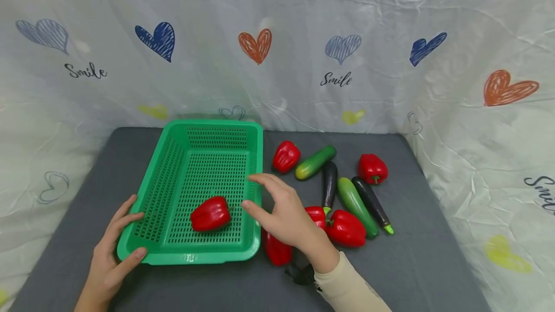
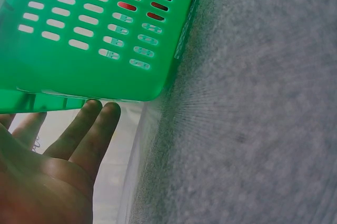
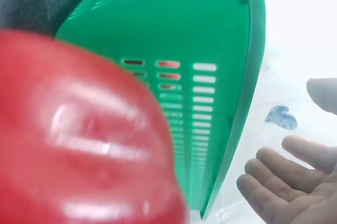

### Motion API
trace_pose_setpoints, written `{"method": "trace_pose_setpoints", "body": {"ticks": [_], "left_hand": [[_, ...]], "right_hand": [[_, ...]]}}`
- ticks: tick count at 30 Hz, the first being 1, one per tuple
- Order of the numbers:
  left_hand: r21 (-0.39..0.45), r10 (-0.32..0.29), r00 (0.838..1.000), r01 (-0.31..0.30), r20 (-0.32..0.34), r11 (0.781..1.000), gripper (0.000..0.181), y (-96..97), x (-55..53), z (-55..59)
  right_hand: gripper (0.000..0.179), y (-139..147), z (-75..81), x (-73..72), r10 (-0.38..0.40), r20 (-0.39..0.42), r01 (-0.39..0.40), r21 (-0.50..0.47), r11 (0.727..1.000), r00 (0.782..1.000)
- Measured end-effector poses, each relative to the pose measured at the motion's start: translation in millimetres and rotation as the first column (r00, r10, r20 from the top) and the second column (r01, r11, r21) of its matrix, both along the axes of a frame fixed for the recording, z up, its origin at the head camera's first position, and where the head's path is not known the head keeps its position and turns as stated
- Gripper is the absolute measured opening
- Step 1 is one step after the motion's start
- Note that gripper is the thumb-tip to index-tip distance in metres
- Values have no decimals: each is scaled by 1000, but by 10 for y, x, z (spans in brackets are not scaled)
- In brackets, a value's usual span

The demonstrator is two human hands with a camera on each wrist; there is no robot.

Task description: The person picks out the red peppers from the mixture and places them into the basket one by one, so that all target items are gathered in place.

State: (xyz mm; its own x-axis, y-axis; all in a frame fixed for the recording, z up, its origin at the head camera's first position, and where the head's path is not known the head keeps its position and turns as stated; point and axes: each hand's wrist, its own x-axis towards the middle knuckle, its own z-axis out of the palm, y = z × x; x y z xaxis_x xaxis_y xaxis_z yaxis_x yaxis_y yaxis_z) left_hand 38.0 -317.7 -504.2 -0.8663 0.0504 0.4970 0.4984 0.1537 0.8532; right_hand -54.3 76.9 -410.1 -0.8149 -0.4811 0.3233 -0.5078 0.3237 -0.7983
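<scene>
A green perforated plastic basket [image 1: 188,257] stands on the table's left side, with one red bell pepper [image 1: 211,214] lying inside near its front. My left hand [image 1: 110,249] rests at the basket's near left corner, its fingers over the side rim and its thumb at the front rim. Fairly straight fingers touch the rim in the left wrist view. Above the basket's right rim, my right hand [image 1: 286,211] has its thumb and fingers spread apart and holds nothing. Below that hand lies another red bell pepper [image 1: 277,249], which looms large and blurred in the right wrist view.
Right of the basket lie more red bell peppers [image 1: 347,229], green zucchini [image 1: 357,206] and dark eggplants [image 1: 373,203] on the grey tabletop [image 1: 429,254]. A dark thing [image 1: 301,273] by the right sleeve is unclear. A white cloth [image 1: 295,100] with hearts hangs behind the table.
</scene>
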Motion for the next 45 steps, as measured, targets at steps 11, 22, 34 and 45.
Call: {"method": "trace_pose_setpoints", "body": {"ticks": [11,22,34,45], "left_hand": [[83,-57,997,60,-43,995,66,16,-33,-43],[57,-34,998,37,-52,998,65,20,-19,-35],[24,-15,999,16,-42,1000,65,8,-37,-22],[43,-33,997,36,-69,998,63,21,-45,-17]], "right_hand": [[59,251,-43,26,-47,53,47,8,999,997],[58,404,-103,73,-38,50,36,44,998,998],[62,552,-225,192,-17,87,12,54,998,996],[64,637,-340,348,20,179,-34,72,997,984]]}}
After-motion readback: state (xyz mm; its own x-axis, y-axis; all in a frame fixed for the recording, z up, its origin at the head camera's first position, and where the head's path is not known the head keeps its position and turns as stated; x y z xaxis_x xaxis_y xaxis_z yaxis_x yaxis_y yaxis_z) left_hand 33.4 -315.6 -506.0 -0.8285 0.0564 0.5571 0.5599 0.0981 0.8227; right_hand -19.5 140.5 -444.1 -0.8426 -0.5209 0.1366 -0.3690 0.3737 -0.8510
